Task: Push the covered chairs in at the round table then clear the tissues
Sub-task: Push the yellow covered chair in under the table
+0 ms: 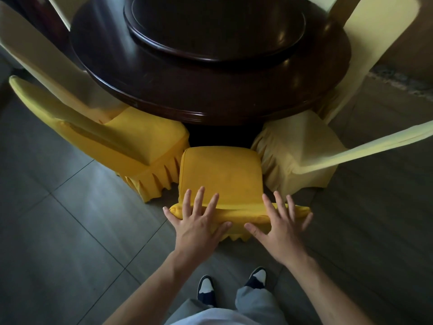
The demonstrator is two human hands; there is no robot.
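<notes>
A chair in a deep yellow cover (221, 174) stands right in front of me, its seat facing the dark round table (210, 99) with a gap between seat and table edge. My left hand (199, 219) lies flat on the left end of the chair's back top, fingers spread. On the right end rests my right hand (281, 219), flat and spread as well. Neither hand curls around the fabric. No tissues are visible.
Another deep yellow covered chair (112, 141) stands at the left, a pale yellow one (302, 151) at the right, both close beside the middle chair. More pale chairs (379, 43) ring the table. A raised turntable (215, 26) sits on the tabletop. Grey floor tiles (70, 231) lie underfoot.
</notes>
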